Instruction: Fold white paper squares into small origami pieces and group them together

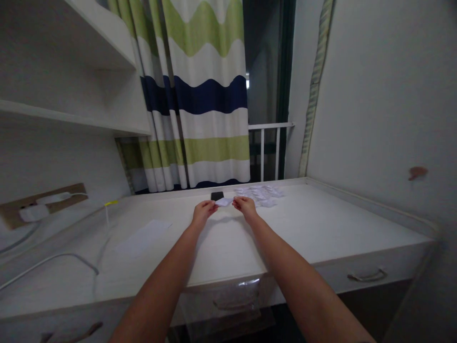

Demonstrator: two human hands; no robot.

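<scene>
A small piece of folded white paper [223,202] is held up over the desk between my two hands. My left hand [204,211] pinches its left end between thumb and fingers. At the other end, my right hand [245,206] has its fingertips closed on the paper's right tip. Just behind the paper lies a flat black object [216,196], its kind unclear. Beyond my right hand is a pile of several folded white paper pieces [262,193]. Flat white paper sheets [144,237] rest on the desk to the left of my left forearm.
The white desk [342,224] has a raised edge at back and right, with drawers in front. A grey cable [64,255] and a plugged-in charger [35,212] are at the left. Shelves [71,119] overhang the left side; a striped curtain [214,95] hangs behind.
</scene>
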